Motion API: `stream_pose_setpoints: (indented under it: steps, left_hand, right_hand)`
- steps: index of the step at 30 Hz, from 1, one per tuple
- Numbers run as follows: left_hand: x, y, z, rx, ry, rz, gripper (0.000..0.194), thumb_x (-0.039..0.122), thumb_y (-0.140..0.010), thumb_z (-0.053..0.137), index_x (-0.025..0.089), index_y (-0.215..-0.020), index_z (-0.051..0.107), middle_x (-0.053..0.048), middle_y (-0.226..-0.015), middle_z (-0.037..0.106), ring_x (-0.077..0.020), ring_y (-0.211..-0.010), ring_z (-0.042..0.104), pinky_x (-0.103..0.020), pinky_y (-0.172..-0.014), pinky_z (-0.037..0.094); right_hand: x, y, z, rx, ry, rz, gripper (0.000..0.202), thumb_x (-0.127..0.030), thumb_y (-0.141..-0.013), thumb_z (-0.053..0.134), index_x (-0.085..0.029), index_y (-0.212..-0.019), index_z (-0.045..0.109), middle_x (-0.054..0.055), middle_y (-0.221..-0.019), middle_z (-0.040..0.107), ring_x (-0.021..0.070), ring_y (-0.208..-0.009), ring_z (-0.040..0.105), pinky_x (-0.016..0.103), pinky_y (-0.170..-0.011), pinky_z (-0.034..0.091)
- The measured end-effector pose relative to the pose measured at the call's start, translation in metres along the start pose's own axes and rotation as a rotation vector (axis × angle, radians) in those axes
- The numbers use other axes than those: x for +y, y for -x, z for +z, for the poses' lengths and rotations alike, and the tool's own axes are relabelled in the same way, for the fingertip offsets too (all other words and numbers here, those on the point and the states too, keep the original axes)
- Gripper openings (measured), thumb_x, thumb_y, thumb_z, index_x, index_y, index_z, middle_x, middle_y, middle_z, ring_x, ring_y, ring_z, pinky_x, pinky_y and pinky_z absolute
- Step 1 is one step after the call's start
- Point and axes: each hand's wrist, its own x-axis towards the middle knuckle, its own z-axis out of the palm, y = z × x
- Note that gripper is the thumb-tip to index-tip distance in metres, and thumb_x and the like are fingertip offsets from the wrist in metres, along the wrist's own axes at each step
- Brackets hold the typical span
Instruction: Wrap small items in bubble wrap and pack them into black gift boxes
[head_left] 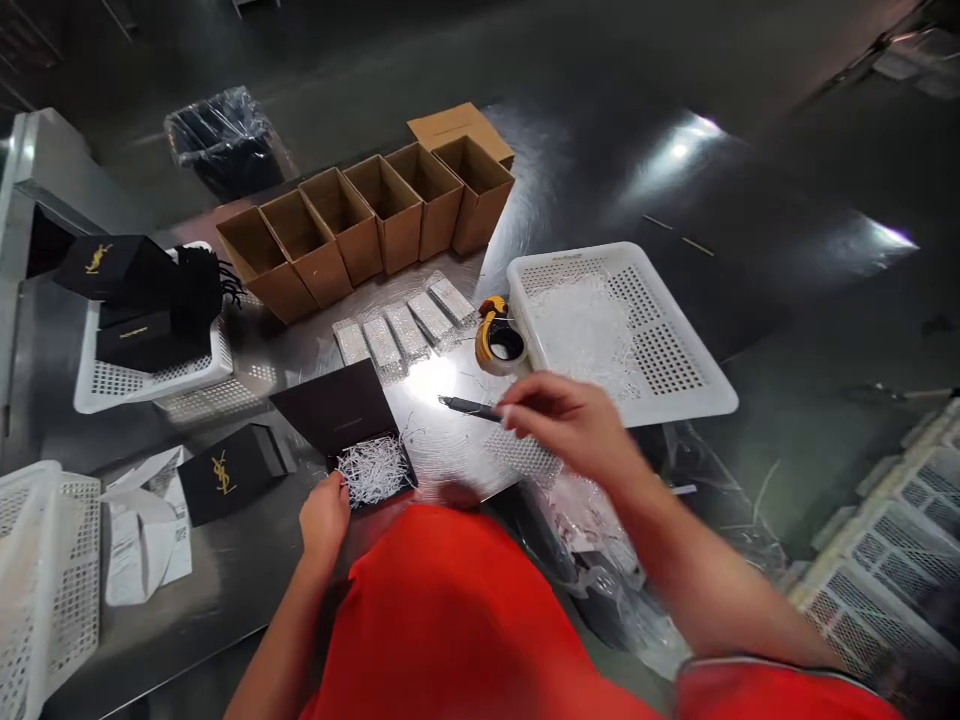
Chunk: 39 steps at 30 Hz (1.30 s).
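Note:
An open black gift box filled with white shredded paper sits at the front edge of the metal table, its lid tipped back. My left hand grips the box's left side, fingers curled at its edge. Over the table to the right, my right hand pinches the end of a slim black pen-shaped tool; its exact kind is not clear. Beyond the tool stands a yellow and black tape dispenser. Several small bubble-wrapped packets lie in a row behind the box.
Several open brown cartons line the back. A white basket of shredded paper is on the right. Left are black YSL boxes, another white basket and crumpled paper. A plastic-lined bin stands behind.

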Motion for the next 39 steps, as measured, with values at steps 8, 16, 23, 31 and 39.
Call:
stream_pose_setpoints:
  steps: [8,16,23,31,39]
  left_hand:
    - [0.012,-0.005,0.003,-0.093,0.111,0.171,0.047,0.02,-0.093,0.049,0.013,-0.139,0.053,-0.017,-0.128,0.067,-0.0278,-0.112,0.066,-0.038,-0.094,0.051]
    - [0.012,0.008,0.013,0.187,-0.082,0.344,0.041,0.017,-0.098,0.037,0.016,-0.128,0.064,-0.017,-0.138,0.059,-0.0275,-0.124,0.057,-0.037,-0.103,0.046]
    - [0.026,-0.029,0.045,-0.197,-0.057,0.387,0.04,0.02,-0.096,0.042,0.023,-0.127,0.067,-0.01,-0.144,0.056,-0.0258,-0.129,0.054,-0.039,-0.109,0.042]
    - [0.033,-0.015,0.037,-0.103,-0.127,0.38,0.043,0.012,-0.093,0.038,0.019,-0.122,0.069,-0.014,-0.135,0.064,-0.0297,-0.123,0.059,-0.044,-0.104,0.048]
    - [-0.016,-0.015,0.072,0.211,0.026,0.282,0.041,0.014,-0.089,0.043,0.021,-0.121,0.068,-0.015,-0.126,0.068,-0.0296,-0.118,0.063,-0.045,-0.106,0.048]
  right_hand:
    - [-0.001,-0.012,0.056,-0.132,-0.109,-0.161,0.013,-0.033,-0.085,0.069,-0.021,-0.081,0.07,-0.001,-0.074,0.07,0.012,-0.063,0.064,0.026,-0.06,0.053]
    - [0.13,-0.058,-0.165,0.697,0.594,0.272,0.017,-0.027,-0.082,0.068,-0.021,-0.067,0.065,0.009,-0.071,0.066,0.0217,-0.073,0.066,0.041,-0.069,0.046]
    - [0.164,-0.054,-0.124,0.641,0.949,0.279,0.032,-0.008,-0.083,0.049,-0.015,-0.103,0.072,0.023,-0.114,0.068,0.0322,-0.098,0.067,0.044,-0.075,0.046]
    - [0.118,-0.166,0.12,-0.268,0.836,-0.006,0.034,-0.019,-0.096,0.044,-0.021,-0.127,0.058,0.01,-0.127,0.061,0.0222,-0.111,0.062,0.031,-0.091,0.049]
    - [0.114,-0.232,0.252,-0.386,0.97,0.068,0.07,-0.039,-0.087,0.068,-0.007,-0.143,0.041,0.032,-0.14,0.045,0.0356,-0.118,0.056,0.043,-0.092,0.049]
